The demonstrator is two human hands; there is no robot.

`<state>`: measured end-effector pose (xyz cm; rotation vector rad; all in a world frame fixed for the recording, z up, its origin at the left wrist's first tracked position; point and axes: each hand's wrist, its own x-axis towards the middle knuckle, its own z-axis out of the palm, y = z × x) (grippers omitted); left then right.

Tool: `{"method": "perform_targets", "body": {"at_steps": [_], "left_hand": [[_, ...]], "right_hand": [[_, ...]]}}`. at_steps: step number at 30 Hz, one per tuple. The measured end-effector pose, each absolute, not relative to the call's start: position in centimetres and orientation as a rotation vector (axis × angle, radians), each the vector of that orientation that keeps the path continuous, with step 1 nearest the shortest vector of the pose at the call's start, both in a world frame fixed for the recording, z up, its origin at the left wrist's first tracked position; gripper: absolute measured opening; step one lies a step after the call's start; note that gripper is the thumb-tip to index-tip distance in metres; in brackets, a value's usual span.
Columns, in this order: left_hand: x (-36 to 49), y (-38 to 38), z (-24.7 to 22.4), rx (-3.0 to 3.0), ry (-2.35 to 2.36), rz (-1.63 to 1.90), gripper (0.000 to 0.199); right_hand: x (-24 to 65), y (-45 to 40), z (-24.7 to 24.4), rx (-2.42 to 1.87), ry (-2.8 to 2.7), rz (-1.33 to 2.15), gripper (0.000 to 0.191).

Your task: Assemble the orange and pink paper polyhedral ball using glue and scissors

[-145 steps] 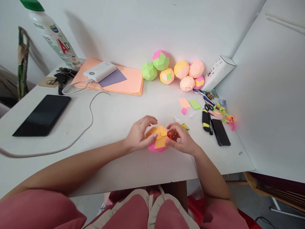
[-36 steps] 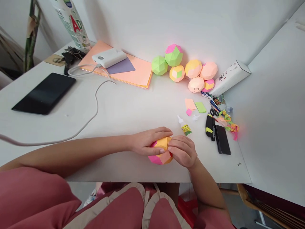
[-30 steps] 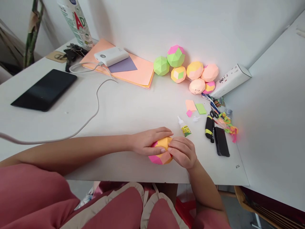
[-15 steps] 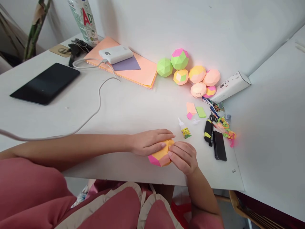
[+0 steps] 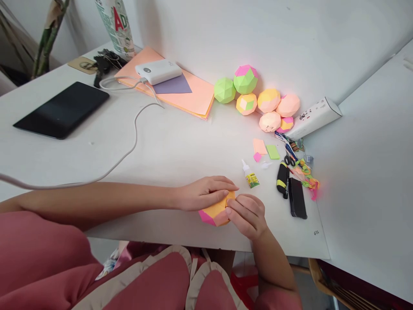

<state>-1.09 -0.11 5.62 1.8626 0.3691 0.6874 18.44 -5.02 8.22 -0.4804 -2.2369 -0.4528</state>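
A faceted paper ball (image 5: 214,211) in orange, peach and pink rests near the front edge of the desk, partly hidden by both hands. My left hand (image 5: 206,193) lies over its top and far side, fingers closed against it. From the right, my right hand (image 5: 248,214) pinches the ball's right side with bent fingers. Just beyond the right hand lies a small glue bottle (image 5: 250,175) with a white nozzle and yellow-green label.
Several finished paper balls (image 5: 245,79) sit by the wall. Paper pieces (image 5: 260,146), scissors (image 5: 289,160), a box cutter (image 5: 282,177) and a phone (image 5: 297,198) lie to the right. Leftward are a black tablet (image 5: 63,110), a white cable (image 5: 135,137) and a power bank (image 5: 158,71) on paper sheets.
The fingers of my left hand have slid slightly right across the ball's top. My right hand has shifted a little left, and the ball has turned slightly.
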Motion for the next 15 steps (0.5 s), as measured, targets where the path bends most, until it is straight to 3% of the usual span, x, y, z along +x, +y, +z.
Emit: {"method": "perform_targets", "body": {"at_steps": [15], "left_hand": [[-1.44, -0.18, 6.03, 1.873, 0.385, 0.628, 0.041]], "right_hand": [[18.37, -5.31, 7.74, -0.484, -2.239, -0.363, 0.014]]}}
